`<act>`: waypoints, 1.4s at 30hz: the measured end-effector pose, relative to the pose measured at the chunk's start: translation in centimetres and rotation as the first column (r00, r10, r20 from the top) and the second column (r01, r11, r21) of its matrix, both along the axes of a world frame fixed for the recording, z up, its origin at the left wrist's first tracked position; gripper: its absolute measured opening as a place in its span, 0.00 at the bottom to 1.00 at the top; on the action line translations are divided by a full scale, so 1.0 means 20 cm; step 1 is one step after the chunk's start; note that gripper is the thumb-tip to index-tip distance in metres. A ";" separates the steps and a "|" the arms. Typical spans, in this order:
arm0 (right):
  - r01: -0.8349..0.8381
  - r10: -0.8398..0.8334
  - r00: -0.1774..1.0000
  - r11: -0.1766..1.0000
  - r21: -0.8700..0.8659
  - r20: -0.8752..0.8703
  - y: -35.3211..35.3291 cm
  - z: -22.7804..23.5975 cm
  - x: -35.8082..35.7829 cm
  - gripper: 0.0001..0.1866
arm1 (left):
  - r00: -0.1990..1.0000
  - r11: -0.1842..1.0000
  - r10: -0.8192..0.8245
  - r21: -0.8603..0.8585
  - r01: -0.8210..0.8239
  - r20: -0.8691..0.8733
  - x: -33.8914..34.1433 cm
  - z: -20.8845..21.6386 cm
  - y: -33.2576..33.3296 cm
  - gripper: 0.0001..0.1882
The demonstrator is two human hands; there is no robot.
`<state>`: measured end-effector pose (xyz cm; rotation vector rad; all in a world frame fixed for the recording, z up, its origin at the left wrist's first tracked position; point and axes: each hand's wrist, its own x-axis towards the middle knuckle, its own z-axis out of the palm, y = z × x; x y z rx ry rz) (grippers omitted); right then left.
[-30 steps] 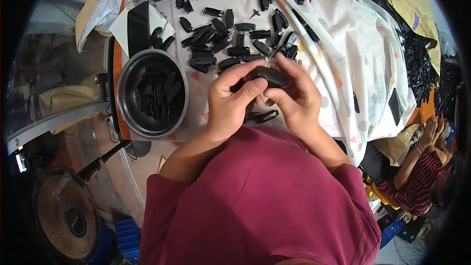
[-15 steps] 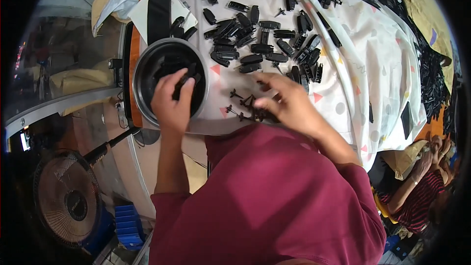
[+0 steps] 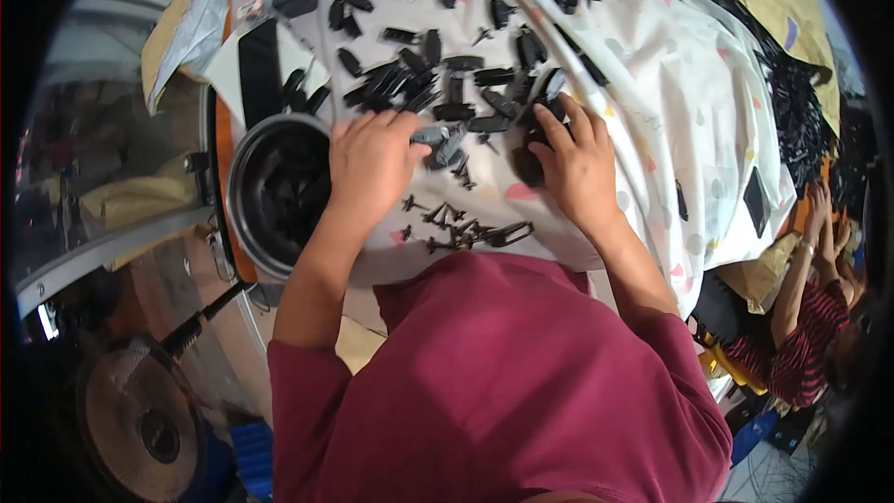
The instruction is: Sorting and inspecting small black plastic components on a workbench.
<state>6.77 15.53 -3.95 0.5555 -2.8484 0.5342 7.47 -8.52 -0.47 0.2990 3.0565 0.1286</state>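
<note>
Left hand [image 3: 371, 160]: resting half-curled by grey pieces [image 3: 448, 145] | right hand [image 3: 581, 164]: resting part-open at dark part [image 3: 527, 169] (holds unclear) | risk: low sweep scattering spiky pieces [image 3: 443, 215]

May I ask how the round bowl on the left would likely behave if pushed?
The bowl would probably hold its shape, as its glossy rim looks like metal. Its wide, round form suggests sliding more than tipping. Pushed left, though, it might drop, since it sits close to the table edge.
</note>
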 end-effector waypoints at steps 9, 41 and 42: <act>0.096 -0.063 0.987 0.970 -0.223 0.151 0.07 -0.02 -0.19 0.21 | 0.984 0.989 0.124 0.066 -0.133 0.126 -0.15 -0.04 0.10 0.40; -0.105 0.131 0.967 0.986 -0.127 0.220 0.29 -0.09 -1.13 0.22 | 0.928 0.950 -0.116 0.312 -0.001 0.353 -0.38 0.03 0.04 0.29; -0.122 0.150 0.967 0.983 -0.140 0.204 0.31 -0.11 -1.13 0.22 | 0.928 0.950 -0.119 0.313 0.003 0.352 -0.39 0.03 0.04 0.29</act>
